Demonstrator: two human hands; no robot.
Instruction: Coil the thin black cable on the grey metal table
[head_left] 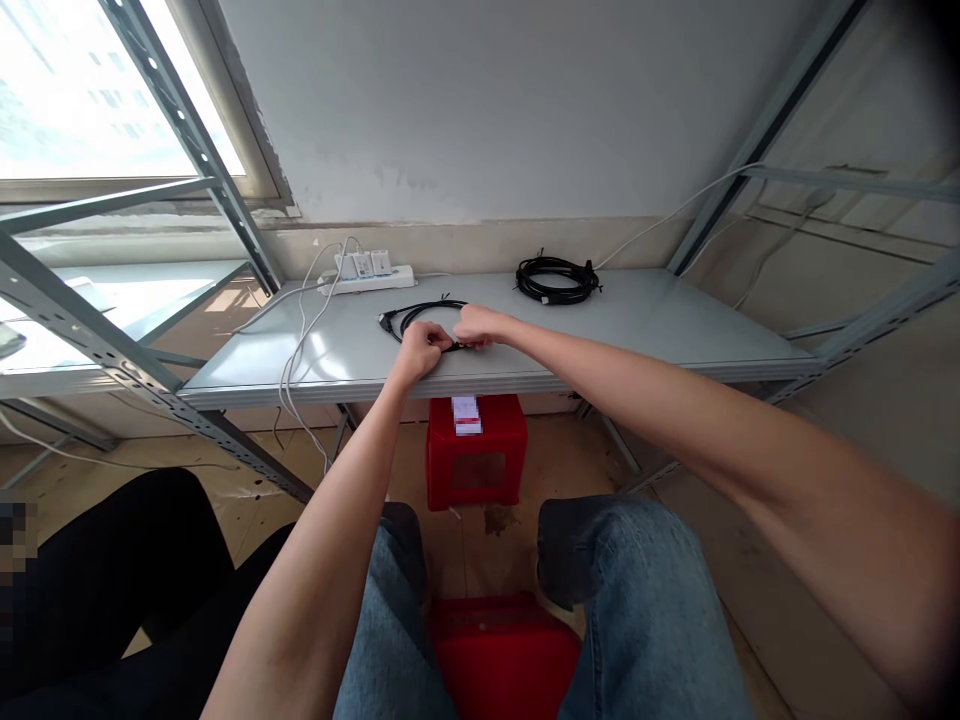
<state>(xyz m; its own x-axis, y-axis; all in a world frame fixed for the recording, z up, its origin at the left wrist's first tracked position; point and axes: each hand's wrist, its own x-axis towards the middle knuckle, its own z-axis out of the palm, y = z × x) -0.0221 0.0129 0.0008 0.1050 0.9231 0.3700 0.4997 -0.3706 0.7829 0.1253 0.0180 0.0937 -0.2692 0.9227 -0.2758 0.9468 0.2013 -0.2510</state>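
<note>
A black cable (420,309) lies in a loose coil on the grey metal shelf (630,340), its plug end pointing left. At the near side of this coil, the fingers of my left hand (424,350) are pinched together on the cable. Just to the right, my right hand (477,326) is closed at the same stretch of cable, knuckles up. The two hands almost touch. What lies between the fingertips is small and mostly hidden. Farther back on the right rests a second, thicker coil of black cable (556,280), bundled with ties.
A white power strip (369,282) with several adapters stands at the back left; white cords hang over the shelf's front edge. Metal uprights (247,240) flank the shelf. Below is a red stool (477,450). Another person's dark-clothed leg (142,570) is at the left.
</note>
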